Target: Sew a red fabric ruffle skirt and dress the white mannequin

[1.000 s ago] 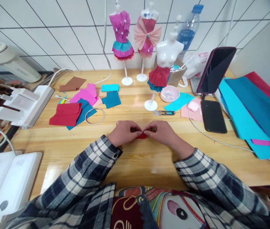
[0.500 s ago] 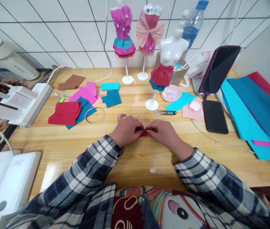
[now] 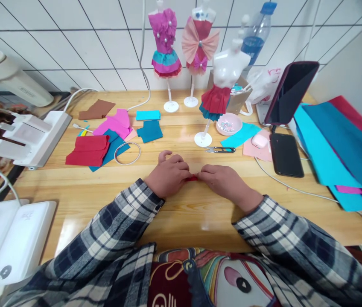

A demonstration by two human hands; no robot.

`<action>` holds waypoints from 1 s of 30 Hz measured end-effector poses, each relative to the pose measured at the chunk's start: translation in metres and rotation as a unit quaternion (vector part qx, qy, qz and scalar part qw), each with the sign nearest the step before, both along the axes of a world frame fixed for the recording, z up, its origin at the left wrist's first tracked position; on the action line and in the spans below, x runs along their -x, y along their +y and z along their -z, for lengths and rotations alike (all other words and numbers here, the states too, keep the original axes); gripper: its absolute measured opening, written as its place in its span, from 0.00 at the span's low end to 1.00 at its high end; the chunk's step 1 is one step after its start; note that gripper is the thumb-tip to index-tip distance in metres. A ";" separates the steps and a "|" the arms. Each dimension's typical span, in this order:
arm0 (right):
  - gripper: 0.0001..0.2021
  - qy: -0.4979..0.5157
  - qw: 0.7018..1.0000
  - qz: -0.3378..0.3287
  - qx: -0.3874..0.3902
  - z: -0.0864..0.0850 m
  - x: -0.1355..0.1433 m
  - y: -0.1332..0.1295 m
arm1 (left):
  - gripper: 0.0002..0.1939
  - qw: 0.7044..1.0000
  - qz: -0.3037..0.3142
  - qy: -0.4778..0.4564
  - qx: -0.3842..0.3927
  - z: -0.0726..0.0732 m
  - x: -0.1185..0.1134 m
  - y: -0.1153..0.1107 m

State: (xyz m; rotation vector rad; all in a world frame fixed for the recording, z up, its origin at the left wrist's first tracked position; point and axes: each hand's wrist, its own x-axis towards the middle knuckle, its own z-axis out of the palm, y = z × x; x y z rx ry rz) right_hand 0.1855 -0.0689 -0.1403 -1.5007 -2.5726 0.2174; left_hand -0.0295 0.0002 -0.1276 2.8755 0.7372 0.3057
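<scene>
A small red piece of crepe paper (image 3: 193, 177) lies low over the wooden table, mostly hidden by my fingers. My left hand (image 3: 170, 175) is closed on its left end, with the thumb side turned away from view. At the other end my right hand (image 3: 221, 181) grips it with bent fingers. Beyond my hands stands a white mannequin (image 3: 229, 68) wearing a pleated red skirt (image 3: 216, 101) over a teal layer. Black thread snips (image 3: 220, 149) lie flat just past my right hand.
Red crepe paper (image 3: 88, 150), magenta and teal scraps and a bangle (image 3: 127, 153) lie left. Two dressed mannequins stand behind. A bowl of beads (image 3: 229, 124), a phone (image 3: 286, 154), its cable and large paper sheets (image 3: 341, 140) are right. A power strip (image 3: 45, 140) lines the left edge.
My fingers have flattened down over the red piece, and less of it shows. My hands have moved slightly apart. The things around them stay put.
</scene>
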 end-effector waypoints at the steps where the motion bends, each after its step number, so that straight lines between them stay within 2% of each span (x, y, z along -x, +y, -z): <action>1: 0.14 -0.021 1.000 -0.014 0.005 -0.005 -0.002 0.000 | 0.12 1.000 0.006 0.009 -0.015 -0.001 0.000 -0.002; 3: 0.14 -0.041 0.998 -0.022 0.029 -0.015 -0.004 0.001 | 0.12 0.999 0.011 0.028 -0.029 -0.005 0.001 -0.004; 5: 0.13 -0.027 0.998 -0.003 0.059 -0.022 -0.003 0.005 | 0.13 0.999 0.011 0.039 -0.025 -0.009 0.001 -0.005; 7: 0.12 0.023 0.995 0.059 0.076 -0.025 0.001 0.010 | 0.13 0.999 0.009 0.039 -0.013 -0.012 0.001 -0.005; 9: 0.10 0.081 0.983 0.137 0.095 -0.023 0.007 0.014 | 0.13 0.999 0.008 0.033 -0.002 -0.013 0.000 -0.005; 11: 0.09 0.112 0.969 0.185 0.122 -0.020 0.013 0.016 | 0.13 0.999 0.009 0.032 0.006 -0.014 0.000 -0.005; 15: 0.06 0.105 0.966 0.183 0.148 -0.012 0.022 0.016 | 0.13 0.999 -0.001 0.011 0.031 -0.012 -0.001 -0.006; 20: 0.04 0.144 0.970 0.165 0.106 -0.005 0.023 0.009 | 0.16 0.987 -0.112 -0.063 0.095 -0.005 -0.001 -0.002; 27: 0.05 0.161 0.973 0.162 0.024 -0.002 0.022 0.001 | 0.07 0.990 -0.108 -0.062 0.062 0.000 -0.003 -0.002; 30: 0.14 0.173 0.969 0.176 0.000 -0.003 0.022 0.001 | 0.08 0.992 -0.102 -0.064 0.022 -0.003 -0.001 -0.004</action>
